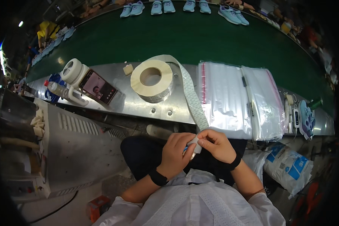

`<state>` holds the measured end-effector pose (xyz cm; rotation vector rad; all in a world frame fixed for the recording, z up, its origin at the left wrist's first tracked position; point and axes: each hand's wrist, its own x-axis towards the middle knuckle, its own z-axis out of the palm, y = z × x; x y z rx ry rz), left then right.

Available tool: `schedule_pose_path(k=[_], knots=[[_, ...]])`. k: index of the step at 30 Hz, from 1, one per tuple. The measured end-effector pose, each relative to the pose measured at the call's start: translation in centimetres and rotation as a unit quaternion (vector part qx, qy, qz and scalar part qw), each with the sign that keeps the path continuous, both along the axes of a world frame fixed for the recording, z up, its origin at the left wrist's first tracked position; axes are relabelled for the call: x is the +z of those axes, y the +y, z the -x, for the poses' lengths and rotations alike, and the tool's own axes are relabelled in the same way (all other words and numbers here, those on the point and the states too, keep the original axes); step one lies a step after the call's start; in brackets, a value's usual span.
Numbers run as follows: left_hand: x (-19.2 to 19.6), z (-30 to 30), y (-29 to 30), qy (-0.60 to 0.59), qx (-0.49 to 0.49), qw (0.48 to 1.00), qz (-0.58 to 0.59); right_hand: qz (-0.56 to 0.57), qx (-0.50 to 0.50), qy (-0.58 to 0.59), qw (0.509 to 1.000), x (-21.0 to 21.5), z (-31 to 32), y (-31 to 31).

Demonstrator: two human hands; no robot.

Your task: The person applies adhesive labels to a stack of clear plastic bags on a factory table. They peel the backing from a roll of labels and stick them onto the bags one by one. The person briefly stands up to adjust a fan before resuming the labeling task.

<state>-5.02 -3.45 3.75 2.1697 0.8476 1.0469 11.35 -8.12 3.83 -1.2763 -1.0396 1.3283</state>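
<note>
Just below the label roll (151,79), both the left hand (176,152) and right hand (216,145) pinch a small white piece (195,144) at the strip's (190,94) end; a sideways tug could likely tear or crease it.

A small white object (195,144), perhaps a label or tag, is pinched between both hands over the lap. A strip of white backing tape (192,96) trails down to it from a large label roll (151,80) lying flat on the steel bench.
</note>
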Motion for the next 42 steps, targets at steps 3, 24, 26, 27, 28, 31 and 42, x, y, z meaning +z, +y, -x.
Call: schedule_pose_path(k=[3, 24, 26, 27, 28, 31, 42], knots=[[-0.3, -0.2, 0.0, -0.045, -0.003, 0.992, 0.118, -0.058, 0.01, -0.137, 0.989, 0.5, 0.3, 0.5], [-1.6, 1.0, 3.5, -0.118, 0.059, 0.953, 0.272, 0.022, 0.046, -0.174, 0.983, -1.1, -0.8, -1.1], [-0.6, 0.8, 4.2, -0.142, 0.079, 0.959, 0.231, 0.011, 0.106, -0.207, 0.972, -0.5, -2.2, -1.1], [-0.5, 0.2, 4.3, -0.131, 0.056, 0.971, 0.19, -0.004, 0.046, -0.17, 0.984, -0.8, -3.3, -0.9], [-0.2, -0.3, 4.3, -0.119, 0.041, 0.98, 0.152, -0.017, -0.007, -0.129, 0.991, -0.3, -3.5, -0.3], [-1.0, -3.1, 3.4, 0.004, -0.1, 0.994, 0.045, -0.062, -0.161, -0.358, 0.918, 0.0, -5.5, 2.6], [-2.5, -5.0, 3.1, 0.263, -0.18, 0.946, 0.064, -0.108, -0.23, -0.443, 0.86, -6.7, -9.6, 2.3]])
